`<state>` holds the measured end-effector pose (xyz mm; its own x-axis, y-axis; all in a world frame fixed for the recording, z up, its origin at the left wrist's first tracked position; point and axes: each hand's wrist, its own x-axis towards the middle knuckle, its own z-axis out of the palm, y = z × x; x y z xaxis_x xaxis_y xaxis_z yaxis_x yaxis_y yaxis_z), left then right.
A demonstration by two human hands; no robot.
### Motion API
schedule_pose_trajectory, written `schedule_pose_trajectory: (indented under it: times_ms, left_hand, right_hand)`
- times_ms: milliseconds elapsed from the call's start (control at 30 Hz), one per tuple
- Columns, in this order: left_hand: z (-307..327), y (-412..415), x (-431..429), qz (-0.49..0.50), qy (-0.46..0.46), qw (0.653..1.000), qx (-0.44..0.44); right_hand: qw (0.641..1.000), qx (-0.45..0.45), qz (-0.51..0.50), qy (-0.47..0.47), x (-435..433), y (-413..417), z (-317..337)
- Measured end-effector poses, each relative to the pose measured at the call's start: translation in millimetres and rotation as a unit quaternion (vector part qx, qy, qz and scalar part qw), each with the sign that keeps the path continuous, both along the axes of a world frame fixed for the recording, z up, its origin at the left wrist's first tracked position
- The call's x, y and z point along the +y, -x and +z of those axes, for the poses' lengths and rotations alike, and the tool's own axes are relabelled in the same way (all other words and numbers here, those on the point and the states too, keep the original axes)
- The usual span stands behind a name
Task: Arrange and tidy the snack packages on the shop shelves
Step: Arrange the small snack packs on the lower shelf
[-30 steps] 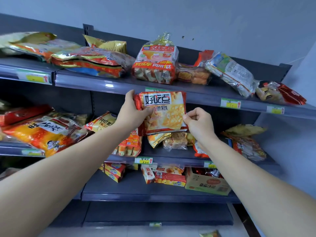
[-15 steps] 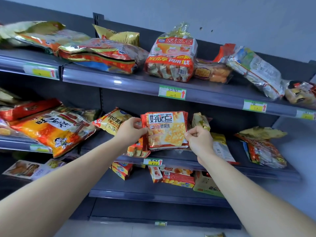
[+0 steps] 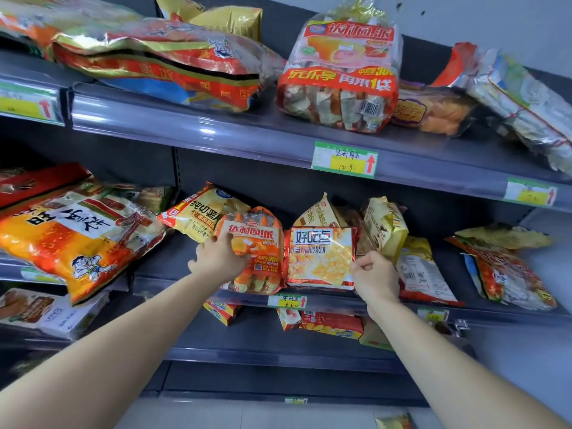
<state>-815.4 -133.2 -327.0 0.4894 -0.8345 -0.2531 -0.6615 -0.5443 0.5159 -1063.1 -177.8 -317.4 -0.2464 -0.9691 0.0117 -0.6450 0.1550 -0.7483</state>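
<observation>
A yellow-and-red cracker pack (image 3: 320, 258) stands upright at the front of the middle shelf (image 3: 483, 314). My right hand (image 3: 373, 275) pinches its right edge with curled fingers. To its left stands an orange cake bag (image 3: 255, 252); my left hand (image 3: 216, 258) grips that bag's left side. A yellow potato chip bag (image 3: 201, 212) leans behind my left hand. Several yellow croissant packs (image 3: 383, 227) lean behind the cracker pack.
The top shelf (image 3: 247, 134) carries a large red-and-orange cake bag (image 3: 340, 75), flat red-gold bags (image 3: 161, 63) and clear wrapped packs (image 3: 523, 100). A big orange bag (image 3: 71, 239) overhangs the left shelf. Red boxes (image 3: 331, 323) lie on the lower shelf. A small pack (image 3: 393, 421) lies on the floor.
The cracker pack came down from in front of the top shelf to the middle shelf. My left hand let go of it and moved to the orange cake bag.
</observation>
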Motion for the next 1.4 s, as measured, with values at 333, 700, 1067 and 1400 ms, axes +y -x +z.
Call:
schedule_pose_trajectory:
  times_ms: [333, 700, 1067, 1400]
  left_hand:
    - [-52, -39, -42, 0.096, -0.003, 0.984, 0.148]
    - [-65, -50, -58, 0.221, 0.046, 0.901, 0.371]
    - [-6, -48, -71, 0.248, 0.259, 0.848, 0.39]
    - [2, -28, -50, 0.246, 0.25, 0.809, 0.471]
  right_hand:
    - [0.992, 0.119, 0.028, -0.044, -29, -1, -38]
    - [0.991, 0.114, 0.063, -0.039, -57, -2, -58]
    - [0.996, 0.019, 0.026, -0.084, -84, -43, -72]
    - [0.995, -0.056, 0.064, -0.045, -77, -59, -42]
